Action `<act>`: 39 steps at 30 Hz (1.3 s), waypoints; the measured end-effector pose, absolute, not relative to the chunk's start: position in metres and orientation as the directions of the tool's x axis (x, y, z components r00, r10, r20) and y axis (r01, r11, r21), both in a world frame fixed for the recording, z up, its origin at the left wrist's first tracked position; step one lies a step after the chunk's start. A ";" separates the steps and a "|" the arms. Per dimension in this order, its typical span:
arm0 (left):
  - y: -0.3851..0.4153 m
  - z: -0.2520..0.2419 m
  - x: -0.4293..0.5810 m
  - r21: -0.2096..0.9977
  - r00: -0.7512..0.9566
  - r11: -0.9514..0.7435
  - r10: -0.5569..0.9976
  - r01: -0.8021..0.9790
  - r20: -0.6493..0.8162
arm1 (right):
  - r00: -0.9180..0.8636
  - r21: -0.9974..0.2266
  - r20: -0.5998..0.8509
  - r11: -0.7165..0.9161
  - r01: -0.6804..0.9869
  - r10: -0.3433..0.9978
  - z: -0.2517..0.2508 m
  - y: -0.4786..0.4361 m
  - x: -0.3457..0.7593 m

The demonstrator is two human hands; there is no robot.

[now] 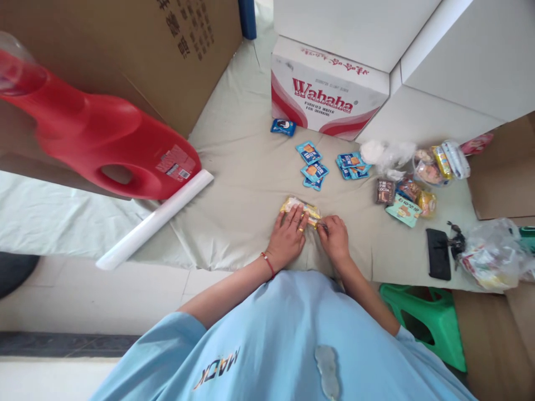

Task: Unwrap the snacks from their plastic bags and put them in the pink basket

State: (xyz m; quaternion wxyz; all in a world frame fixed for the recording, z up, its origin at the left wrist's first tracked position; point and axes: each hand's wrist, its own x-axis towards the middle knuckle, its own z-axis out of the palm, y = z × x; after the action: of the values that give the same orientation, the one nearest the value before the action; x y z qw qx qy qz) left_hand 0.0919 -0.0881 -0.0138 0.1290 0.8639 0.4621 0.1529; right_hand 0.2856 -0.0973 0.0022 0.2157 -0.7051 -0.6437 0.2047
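Both hands (311, 236) on yellow snack packet (300, 209)

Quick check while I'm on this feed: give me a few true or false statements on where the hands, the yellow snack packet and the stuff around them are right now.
1. Both hands are on the yellow snack packet. True: the left hand lies flat over it and the right hand pinches its right end.
2. The red jug stands upright. False: it lies tilted on its side, at the left.
3. The blue snack packets lie beyond the hands, toward the Wahaha carton. True.
4. The black flat object lies left of the hands. False: it lies to their right, near a plastic bag.
5. The white roll rests on top of the Wahaha carton. False: it lies on the cloth, beside the jug.
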 end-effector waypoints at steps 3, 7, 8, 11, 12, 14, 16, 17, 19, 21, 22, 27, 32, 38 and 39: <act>-0.089 -0.010 0.093 0.351 0.527 -0.526 0.844 0.774 0.102 | 0.163 -0.751 -0.108 -0.188 0.633 0.981 0.014 -0.103 0.294; -0.089 -0.012 0.094 0.345 0.535 -0.534 0.839 0.772 0.101 | 0.255 -0.854 -0.179 -0.279 0.439 0.950 0.036 -0.104 0.288; -0.089 -0.013 0.094 0.348 0.535 -0.536 0.838 0.769 0.108 | 0.249 -0.866 -0.185 -0.277 0.416 0.951 0.040 -0.100 0.283; -0.088 -0.019 0.095 0.376 0.535 -0.545 0.833 0.750 0.140 | 0.196 -0.897 -0.211 -0.269 0.350 0.958 0.046 -0.079 0.263; -0.088 -0.021 0.096 0.390 0.536 -0.548 0.831 0.740 0.151 | 0.173 -0.905 -0.234 -0.279 0.320 0.957 0.045 -0.071 0.256; -0.087 -0.025 0.096 0.427 0.534 -0.552 0.828 0.716 0.173 | 0.139 -0.915 -0.286 -0.313 0.253 0.948 0.040 -0.057 0.243; -0.086 -0.028 0.095 0.480 0.539 -0.559 0.819 0.676 0.194 | 0.118 -0.917 -0.325 -0.343 0.202 0.938 0.034 -0.049 0.232; -0.085 -0.029 0.094 0.512 0.545 -0.564 0.813 0.648 0.207 | 0.118 -0.919 -0.330 -0.347 0.188 0.937 0.031 -0.047 0.228; -0.083 -0.031 0.090 0.584 0.553 -0.575 0.797 0.573 0.242 | 0.131 -0.925 -0.324 -0.343 0.164 0.937 0.026 -0.048 0.222; -0.081 -0.034 0.084 0.659 0.546 -0.580 0.785 0.479 0.295 | 0.148 -0.931 -0.336 -0.352 0.098 0.930 0.023 -0.050 0.220; -0.080 -0.035 0.080 0.694 0.535 -0.579 0.781 0.428 0.321 | 0.153 -0.931 -0.350 -0.361 0.049 0.924 0.021 -0.051 0.219; -0.075 -0.038 0.063 0.891 0.412 -0.425 0.849 0.161 0.330 | 0.133 -0.923 -0.383 -0.377 -0.072 0.914 0.017 -0.051 0.221; -0.075 -0.030 0.059 0.990 0.114 -0.133 0.985 0.043 0.127 | 0.094 -0.923 -0.384 -0.380 -0.059 0.918 0.017 -0.053 0.227; -0.045 -0.011 0.066 0.729 0.114 -0.154 0.988 0.667 0.104 | -0.019 -0.908 -0.397 -0.395 -0.141 0.918 0.018 -0.057 0.237; -0.036 -0.009 0.066 0.691 0.168 -0.164 0.984 0.704 0.063 | -0.021 -0.907 -0.392 -0.390 -0.161 0.920 0.017 -0.057 0.237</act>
State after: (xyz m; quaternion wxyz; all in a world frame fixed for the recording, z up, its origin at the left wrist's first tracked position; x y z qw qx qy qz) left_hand 0.0664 -0.0363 -0.0092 0.2661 0.7162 0.5890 0.2631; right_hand 0.2374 -0.0572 0.0171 0.4315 -0.5506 -0.3446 0.6261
